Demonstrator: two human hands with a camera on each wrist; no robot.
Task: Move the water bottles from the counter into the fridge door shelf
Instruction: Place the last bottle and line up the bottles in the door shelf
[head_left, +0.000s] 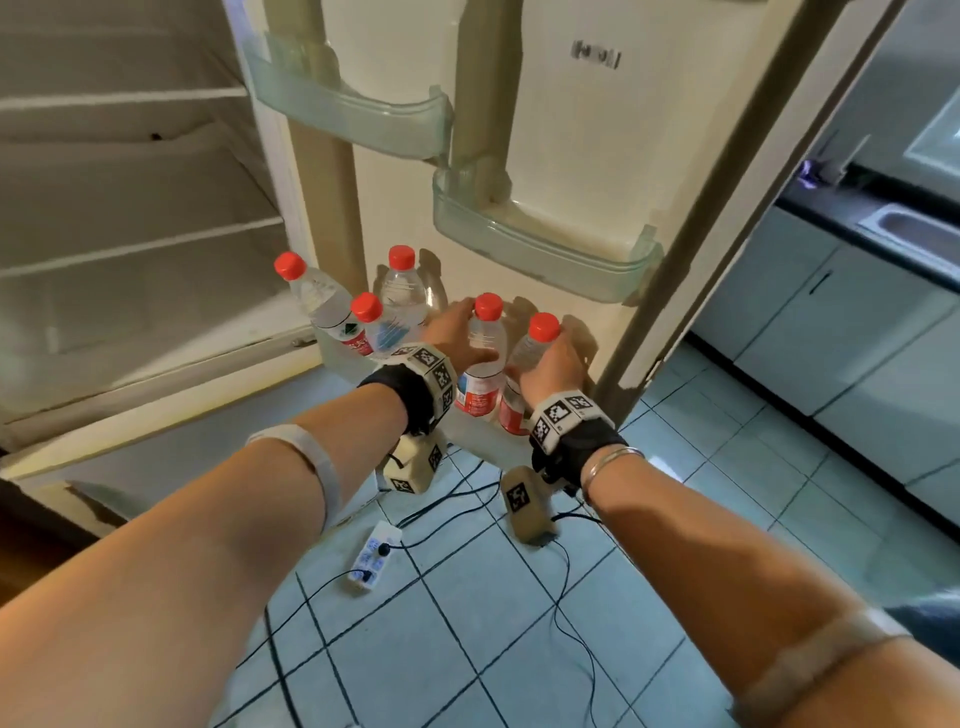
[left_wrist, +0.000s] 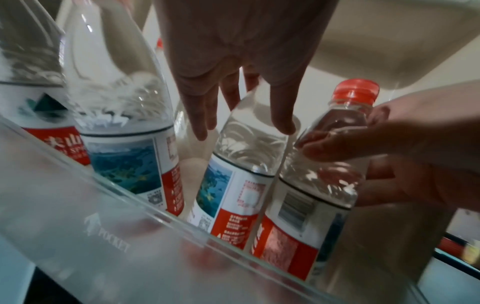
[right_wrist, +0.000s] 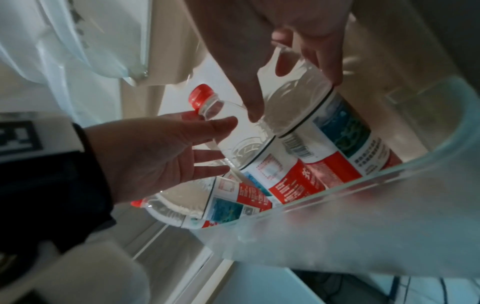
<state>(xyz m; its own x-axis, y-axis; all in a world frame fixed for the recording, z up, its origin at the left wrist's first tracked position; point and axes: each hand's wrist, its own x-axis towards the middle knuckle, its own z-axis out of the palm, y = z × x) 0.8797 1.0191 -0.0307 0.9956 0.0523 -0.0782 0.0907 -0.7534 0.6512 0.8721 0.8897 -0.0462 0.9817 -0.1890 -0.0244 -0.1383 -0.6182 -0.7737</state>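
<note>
Five red-capped bottles stand in the bottom door shelf (left_wrist: 109, 242). The right hand (head_left: 553, 371) grasps the bottle (head_left: 530, 358) at 3 o'clock by its shoulder. The left hand (head_left: 457, 338), fingers straight and released, touches its neighbour (head_left: 485, 353) at 9 o'clock.

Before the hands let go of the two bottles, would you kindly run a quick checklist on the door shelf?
1. Right hand grips the rightmost bottle: ok.
2. Left hand has the fourth bottle: fingers straight against it, no firm grip: not ok.
3. Both bottles inside the door shelf, behind its clear wall: ok.
4. Both bottles seated on the shelf floor: cannot tell, the frosted wall hides their bases.
5. The three left bottles stand upright: not ok, the leftmost bottle leans left.
6. Room left between bottles: ok, a gap shows beside the fourth bottle.
</note>
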